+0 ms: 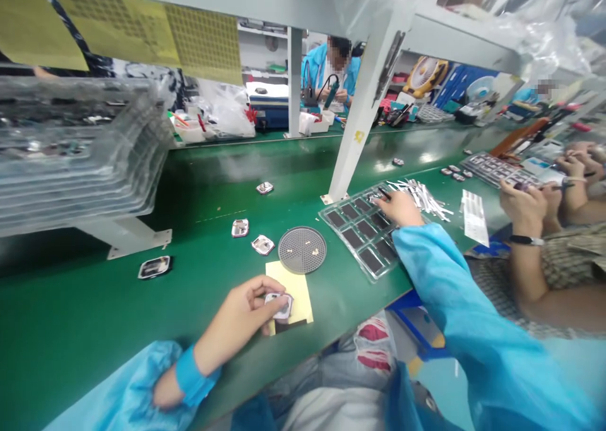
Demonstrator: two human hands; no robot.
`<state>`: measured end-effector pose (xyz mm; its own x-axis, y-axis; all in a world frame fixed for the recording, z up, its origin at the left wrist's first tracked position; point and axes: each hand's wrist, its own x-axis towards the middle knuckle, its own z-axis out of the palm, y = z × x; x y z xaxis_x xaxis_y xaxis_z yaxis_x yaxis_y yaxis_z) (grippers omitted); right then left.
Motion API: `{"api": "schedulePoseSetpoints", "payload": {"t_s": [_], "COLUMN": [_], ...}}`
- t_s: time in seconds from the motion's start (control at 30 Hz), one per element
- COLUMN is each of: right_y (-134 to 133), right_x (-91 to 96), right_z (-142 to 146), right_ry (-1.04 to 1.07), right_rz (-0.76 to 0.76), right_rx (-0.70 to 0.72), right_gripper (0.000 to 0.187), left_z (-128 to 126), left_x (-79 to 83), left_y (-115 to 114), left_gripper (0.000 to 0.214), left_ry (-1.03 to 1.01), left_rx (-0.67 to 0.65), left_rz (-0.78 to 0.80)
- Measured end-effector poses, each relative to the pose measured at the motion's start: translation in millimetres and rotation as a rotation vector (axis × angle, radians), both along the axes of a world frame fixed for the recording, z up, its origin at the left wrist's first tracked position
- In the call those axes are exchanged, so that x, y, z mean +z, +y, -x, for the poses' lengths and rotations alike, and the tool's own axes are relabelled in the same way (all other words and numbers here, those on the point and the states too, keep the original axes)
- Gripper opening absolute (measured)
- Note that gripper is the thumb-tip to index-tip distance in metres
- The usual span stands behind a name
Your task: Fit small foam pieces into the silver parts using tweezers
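Note:
My left hand (253, 305) pinches a small smartwatch-like case (279, 306), rounded and silver-rimmed, just over a yellow paper sheet (300, 292). To the right, my right hand (403, 209) is closed around a thin black tool (383, 193), whose kind I cannot make out. That hand is above the far right part of a clear plastic tray (348, 245), which holds several dark rectangular pieces in its pockets. Between the tray and the paper lies a round grey perforated mat (302, 249) with tiny scraps on it.
Similar cases (262, 245) lie about the green bench (199, 292). Beyond my right hand is a heap of white strips (421, 197). A white post (360, 122) rises behind the tray. Stacked plastic trays (80, 159) stand at left. A co-worker's hands (525, 197) are at right.

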<state>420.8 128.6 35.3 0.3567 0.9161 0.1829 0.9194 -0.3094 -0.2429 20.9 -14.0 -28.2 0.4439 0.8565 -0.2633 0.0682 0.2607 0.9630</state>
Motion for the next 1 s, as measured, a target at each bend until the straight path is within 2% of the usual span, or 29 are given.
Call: {"api": "schedulePoseSetpoints", "payload": {"t_s": [0.1, 0.3, 0.47, 0.6, 0.67, 0.77, 0.83, 0.9, 1.0], "right_y": [29, 39, 45, 38, 22, -23, -63, -102, -143], "right_x": [-11.0, -23.3, -21.6, -10.7, -2.7, 6.9, 7.7, 2.8, -11.2], "right_z": [-15, -26, -24, -10, 5, 40, 69, 100, 143], "right_ry": [-0.004, 0.055, 0.096, 0.128, 0.133, 0.225, 0.518, 0.768, 0.979], "right_rz": [0.057, 0.089, 0.067, -0.027, -0.106, -0.206, -0.254, -0.150, 0.095], "right_rx": [-0.063, -0.084, -0.099, -0.049, -0.003, 0.129, 0.342, 0.434, 0.515], "right_gripper": [0.041, 0.031, 0.037, 0.027, 0.023, 0.025, 0.031, 0.034, 0.029], "left_z": [2, -2, -5, -5, -6, -7, -8, -9, -9], "left_x": [-1.1, 2.9, 1.8, 5.0, 9.0, 12.4, 11.4, 9.2, 8.5], "left_y": [1, 3, 3, 3, 2, 1, 1, -1, -4], "left_gripper": [0.043, 0.043, 0.039, 0.040, 0.040, 0.041, 0.041, 0.040, 0.039], "left_ry": [0.065, 0.022, -0.099, -0.105, -0.108, -0.131, -0.174, -0.213, -0.252], "left_rx": [0.028, 0.089, 0.147, 0.171, 0.170, 0.177, 0.179, 0.176, 0.175], "left_rz": [-0.014, 0.011, 0.020, 0.042, 0.066, 0.087, 0.061, 0.023, -0.013]}}
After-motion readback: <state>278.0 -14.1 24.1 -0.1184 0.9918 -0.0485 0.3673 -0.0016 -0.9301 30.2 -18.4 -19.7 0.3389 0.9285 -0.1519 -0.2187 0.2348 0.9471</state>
